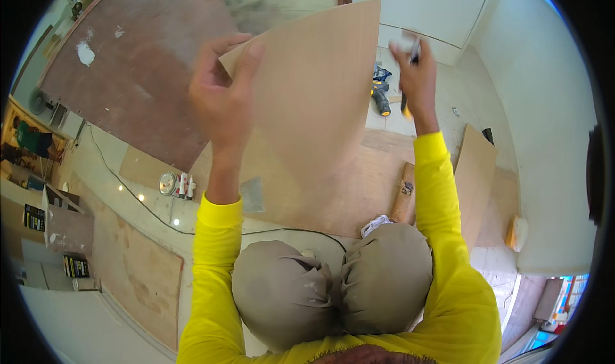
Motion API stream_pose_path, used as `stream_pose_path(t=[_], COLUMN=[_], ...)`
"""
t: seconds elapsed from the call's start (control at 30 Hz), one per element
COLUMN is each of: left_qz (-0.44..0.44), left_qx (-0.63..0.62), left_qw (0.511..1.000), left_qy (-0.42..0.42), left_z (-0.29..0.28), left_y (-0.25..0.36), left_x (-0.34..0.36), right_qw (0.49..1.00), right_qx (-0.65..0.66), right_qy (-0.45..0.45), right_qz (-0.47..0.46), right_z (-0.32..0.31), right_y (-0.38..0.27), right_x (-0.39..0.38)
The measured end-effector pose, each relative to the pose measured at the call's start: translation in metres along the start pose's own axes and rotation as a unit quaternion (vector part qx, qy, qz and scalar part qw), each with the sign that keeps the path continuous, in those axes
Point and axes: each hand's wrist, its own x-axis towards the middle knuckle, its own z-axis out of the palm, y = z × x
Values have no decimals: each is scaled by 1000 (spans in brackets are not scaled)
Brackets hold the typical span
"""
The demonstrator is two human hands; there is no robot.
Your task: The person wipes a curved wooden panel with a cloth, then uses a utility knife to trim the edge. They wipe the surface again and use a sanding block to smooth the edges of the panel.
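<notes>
My left hand point(224, 88) grips the left corner of a thin, light wooden sheet point(314, 76), raised in front of me with a pointed top corner at the right. My right hand point(416, 76), up to the right of the sheet, holds a slim black-and-yellow tool point(405, 108), apparently a knife, slightly blurred. Just behind the sheet's right edge a black-and-yellow power drill point(381, 95) lies on the floor. Below is a plywood board point(295, 210), with a grey square piece point(252, 194) on it and a wooden block point(402, 194) at its right.
A dark board point(147, 69) fills the upper left; more panels point(473, 178) lie right, by a white wall point(544, 140). Cans and tubes point(179, 185) sit on the tiles beside a cable point(112, 169). A person in green point(32, 137) is at the far left.
</notes>
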Motion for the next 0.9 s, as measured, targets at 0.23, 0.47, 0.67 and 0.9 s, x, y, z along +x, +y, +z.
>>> stream_pose_path(t=[0.23, 0.47, 0.67, 0.9], left_qz=[-91, -40, -270, -309], left_qx=[-46, 23, 101, 347], left_qw=[991, 991, 938, 771], left_qy=[87, 122, -193, -435], left_z=[24, 10, 16, 31], left_y=[-82, -148, -142, -333], left_x=[-62, -33, 35, -64], right_qw=[941, 919, 846, 877], right_qx=[-232, -357, -419, -353], right_qy=[-88, -167, -330, -327], right_qz=[230, -5, -8, -18], right_z=[-22, -71, -133, -104], right_y=[256, 205, 171, 183], right_x=[-168, -258, -351, -348])
